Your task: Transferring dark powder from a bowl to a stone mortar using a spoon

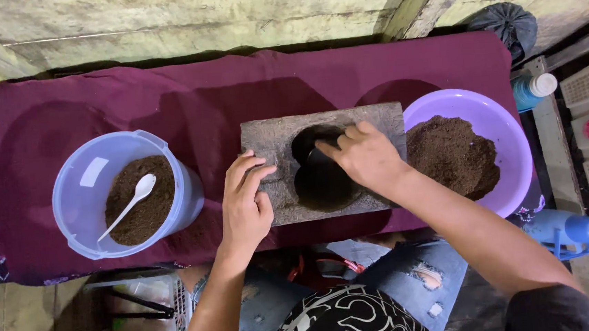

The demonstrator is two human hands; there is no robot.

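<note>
Both hands [309, 178] on grey block [272, 143], maroon-clothed table [200, 96], weathered walls.

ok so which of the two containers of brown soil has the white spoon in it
The clear bucket by the left hand: the white spoon lies on its soil. The purple bowl holds only soil.

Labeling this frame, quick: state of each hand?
Left hand: open, fingers resting on the grey block, steadying it.
Right hand: fingertips in the block's dark hollow; grip cannot be told.
</note>
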